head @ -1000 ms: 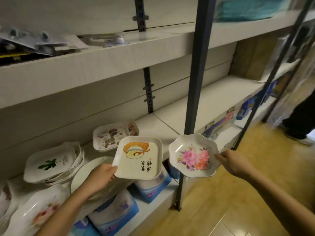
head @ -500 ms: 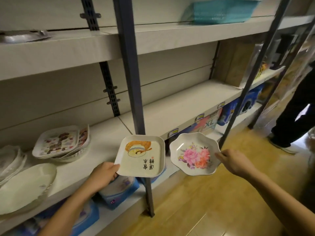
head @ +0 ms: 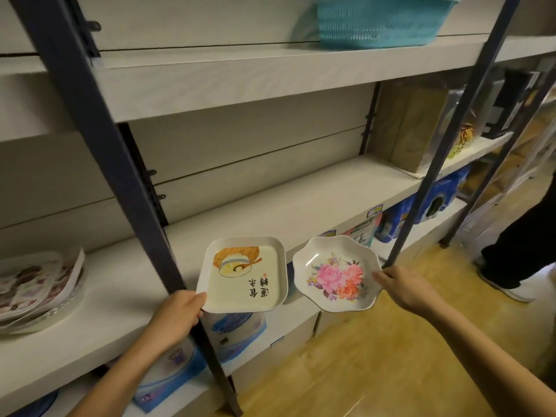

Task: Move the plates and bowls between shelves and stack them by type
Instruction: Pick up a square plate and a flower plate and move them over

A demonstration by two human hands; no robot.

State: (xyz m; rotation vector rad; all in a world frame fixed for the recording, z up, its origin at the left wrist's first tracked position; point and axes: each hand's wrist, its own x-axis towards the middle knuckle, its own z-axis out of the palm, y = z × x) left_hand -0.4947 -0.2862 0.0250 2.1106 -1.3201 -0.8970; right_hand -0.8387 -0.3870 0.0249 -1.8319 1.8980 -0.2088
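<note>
My left hand (head: 177, 314) grips the near left corner of a square white plate (head: 243, 275) printed with an orange bowl and black characters. Beside it, my right hand (head: 403, 285) holds the right rim of a scalloped white bowl (head: 337, 273) with pink and orange flowers inside. Both dishes hover side by side just in front of the middle shelf (head: 270, 212), whose white board is bare here. At the far left of that shelf lies a stack of patterned square plates (head: 36, 284) on rounder dishes.
A dark metal upright (head: 120, 188) crosses in front of my left hand, another (head: 442, 152) stands right. A teal basket (head: 382, 21) sits on the upper shelf, a brown box (head: 406, 127) at the shelf's right end. Blue packages (head: 234, 329) fill the bottom shelf. A person's legs (head: 523, 242) stand right.
My view has swung right along the shelving; the plate stacks slid to the far left edge and the bare shelf section came into view. Both hands still hold their dishes.
</note>
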